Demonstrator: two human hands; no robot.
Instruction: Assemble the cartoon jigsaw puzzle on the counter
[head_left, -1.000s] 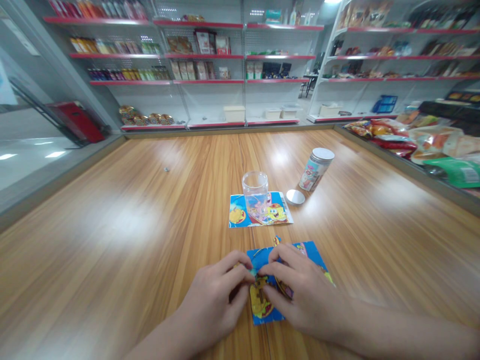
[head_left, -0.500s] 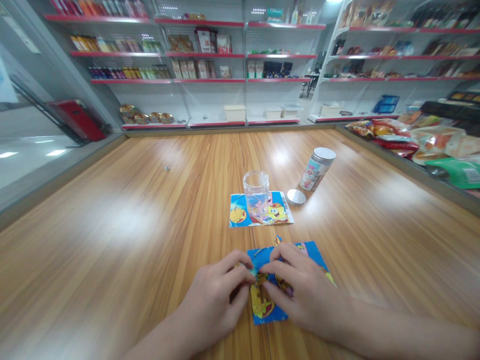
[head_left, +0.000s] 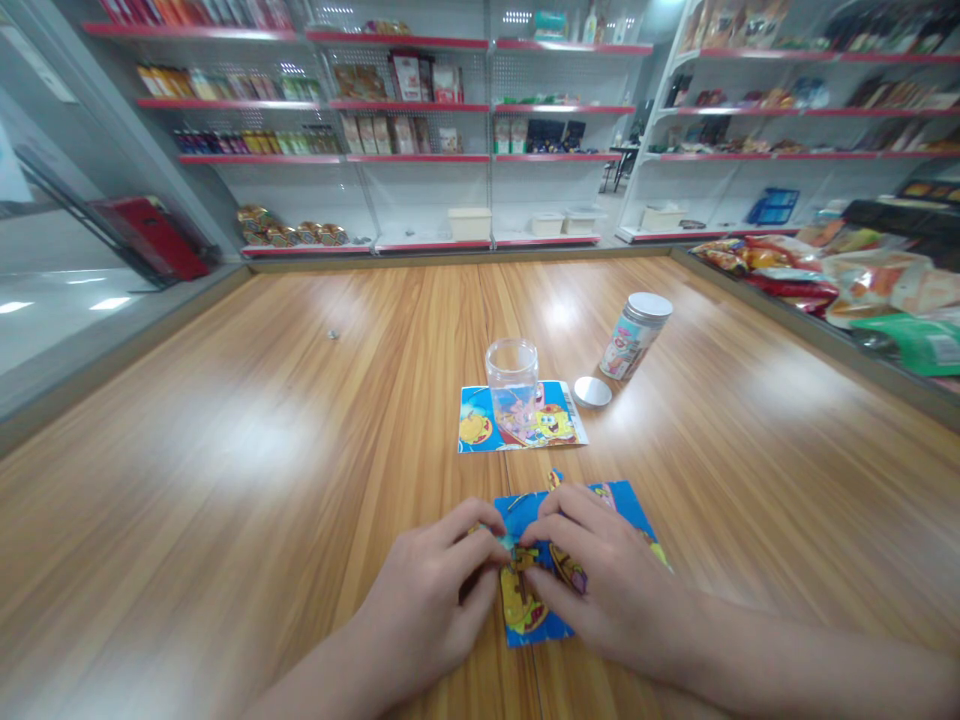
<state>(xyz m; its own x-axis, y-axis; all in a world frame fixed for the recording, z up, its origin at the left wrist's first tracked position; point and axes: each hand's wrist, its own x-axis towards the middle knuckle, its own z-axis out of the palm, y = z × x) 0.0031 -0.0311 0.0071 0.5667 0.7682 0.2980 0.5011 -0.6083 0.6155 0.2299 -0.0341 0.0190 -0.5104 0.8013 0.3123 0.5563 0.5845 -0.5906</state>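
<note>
A blue cartoon jigsaw puzzle (head_left: 536, 627), mostly assembled, lies on the table under my hands. My right hand (head_left: 600, 565) is over its middle, fingers curled, pinching a small yellow-brown puzzle piece (head_left: 527, 555) against a gap in the picture. At the left edge, my left hand (head_left: 442, 580) is closed, its bent fingertips on the puzzle's border; the thumb tip is partly hidden. A loose puzzle piece (head_left: 555, 479) lies at the top edge. Farther off, a printed picture card (head_left: 477, 428) shows the same cartoon, with a clear open jar (head_left: 513, 375) standing on it.
Right of the card lies a round silver lid (head_left: 592, 391). Behind it stands a labelled canister (head_left: 634, 338) with a silver cap. A tiny object (head_left: 333, 335) sits at the far left. Snack bags (head_left: 795, 275) are heaped beyond the table's right edge; shelves (head_left: 420, 160) stand behind.
The right hand's fingertips have shifted very slightly with the piece. The left hand stays nearly still, and the jar, card and canister have not moved.
</note>
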